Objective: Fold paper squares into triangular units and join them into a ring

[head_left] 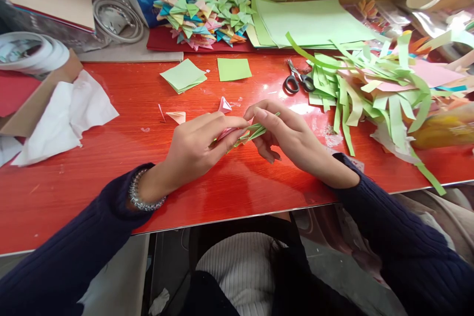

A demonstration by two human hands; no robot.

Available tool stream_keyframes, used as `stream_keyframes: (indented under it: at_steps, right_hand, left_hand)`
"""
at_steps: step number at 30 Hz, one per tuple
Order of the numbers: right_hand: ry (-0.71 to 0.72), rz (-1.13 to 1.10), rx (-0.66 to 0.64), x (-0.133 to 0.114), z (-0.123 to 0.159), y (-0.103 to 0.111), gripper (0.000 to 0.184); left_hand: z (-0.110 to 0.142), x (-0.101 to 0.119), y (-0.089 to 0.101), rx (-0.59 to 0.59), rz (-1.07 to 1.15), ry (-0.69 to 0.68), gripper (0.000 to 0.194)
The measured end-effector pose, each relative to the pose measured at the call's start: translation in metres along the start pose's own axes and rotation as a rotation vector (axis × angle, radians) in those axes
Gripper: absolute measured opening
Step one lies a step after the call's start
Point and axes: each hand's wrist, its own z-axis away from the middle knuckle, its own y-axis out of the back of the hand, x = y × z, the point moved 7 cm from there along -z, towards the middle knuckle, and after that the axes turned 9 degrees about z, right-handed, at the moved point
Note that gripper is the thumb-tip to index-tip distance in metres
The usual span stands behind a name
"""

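Observation:
Between my two hands, above the red table, is a piece of folded green paper (256,131) with a bit of pink beside it. My left hand (202,145) is closed on its left end, and the fingers cover much of it. My right hand (287,133) pinches the right end between thumb and fingers. Just beyond my hands lie a small folded pink paper piece (224,105) and a folded peach paper piece (177,117). Farther back are a stack of pale green paper squares (184,76) and a brighter green square (234,69).
Black-handled scissors (296,80) lie beside a heap of green paper strips (374,81) on the right. Folded-paper wreaths (207,12) and green sheets (307,22) sit at the back. At left are white tissue (70,116) and tape rolls (33,52). The table's front edge (237,218) is near.

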Motion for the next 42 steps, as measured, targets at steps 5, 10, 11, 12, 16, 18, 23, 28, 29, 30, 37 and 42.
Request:
stream_keyframes:
  at_steps: [5, 10, 11, 12, 16, 18, 23, 28, 29, 30, 37, 42]
  right_hand:
    - [0.085, 0.219, 0.064, -0.012, 0.003, 0.009, 0.028]
    - [0.160, 0.389, 0.153, -0.020, 0.007, 0.013, 0.015]
    - [0.163, 0.407, 0.165, -0.021, 0.007, 0.013, 0.013]
    - [0.163, 0.423, 0.176, -0.021, 0.007, 0.014, 0.012]
    - [0.167, 0.408, 0.181, -0.021, 0.007, 0.013, 0.010]
    - [0.200, 0.375, 0.203, -0.022, 0.007, 0.014, 0.009]
    - [0.355, 0.408, 0.307, -0.033, 0.014, 0.022, 0.010]
    - [0.579, 0.624, 0.307, -0.049, 0.024, 0.017, 0.013]
    - [0.600, 0.656, 0.298, -0.050, 0.025, 0.015, 0.014]
    - [0.611, 0.681, 0.287, -0.051, 0.026, 0.013, 0.015]
    - [0.612, 0.707, 0.234, -0.050, 0.028, 0.008, 0.020]
    - [0.575, 0.727, 0.263, -0.050, 0.027, 0.010, 0.014]
  left_hand:
    - [0.001, -0.001, 0.002, 0.026, 0.015, 0.026, 0.014]
    - [0.001, -0.003, 0.001, 0.013, 0.035, 0.051, 0.019]
    - [0.001, -0.003, 0.000, 0.003, 0.042, 0.059, 0.021]
    - [0.001, -0.004, 0.000, -0.004, 0.048, 0.066, 0.021]
    - [0.001, -0.004, 0.002, 0.009, 0.054, 0.084, 0.019]
    - [0.001, -0.007, 0.001, -0.009, 0.085, 0.122, 0.018]
    - [0.006, -0.019, -0.007, -0.050, 0.421, 0.280, 0.026]
    - [0.007, -0.019, -0.005, -0.014, 0.390, 0.243, 0.007]
    - [0.006, -0.017, -0.005, -0.012, 0.370, 0.214, 0.006]
    - [0.005, -0.016, -0.004, -0.006, 0.363, 0.178, 0.005]
    - [0.001, -0.015, -0.004, 0.030, 0.449, 0.048, 0.012]
    - [0.002, -0.016, -0.004, 0.079, 0.526, 0.037, 0.015]
